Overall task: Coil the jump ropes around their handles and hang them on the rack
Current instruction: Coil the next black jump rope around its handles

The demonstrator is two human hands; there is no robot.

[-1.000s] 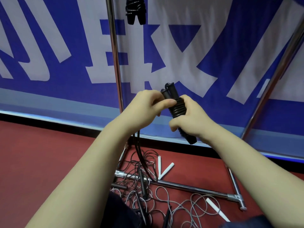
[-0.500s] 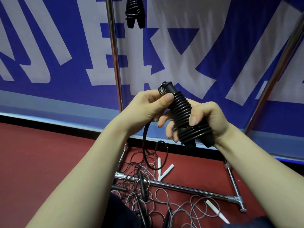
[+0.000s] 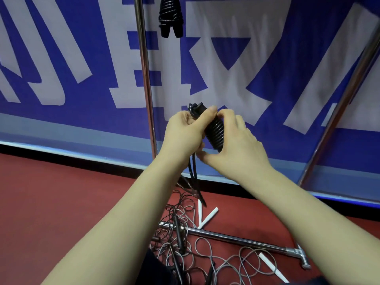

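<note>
Both hands share the grip on a black jump rope [image 3: 213,130]: the left hand [image 3: 183,132] closes around the upper end of its handles, thumb pressed on top, while the right hand [image 3: 234,145] clamps the coiled middle from the side. Most of this rope looks wound; a short tail [image 3: 194,177] hangs below the hands toward the floor, so the coiling seems nearly finished. One coiled black rope [image 3: 170,15] already hangs from the rack [image 3: 146,79]. On the red floor [image 3: 61,202] a tangle of grey ropes [image 3: 197,251] with white handles [image 3: 207,218] waits, so much is left.
</note>
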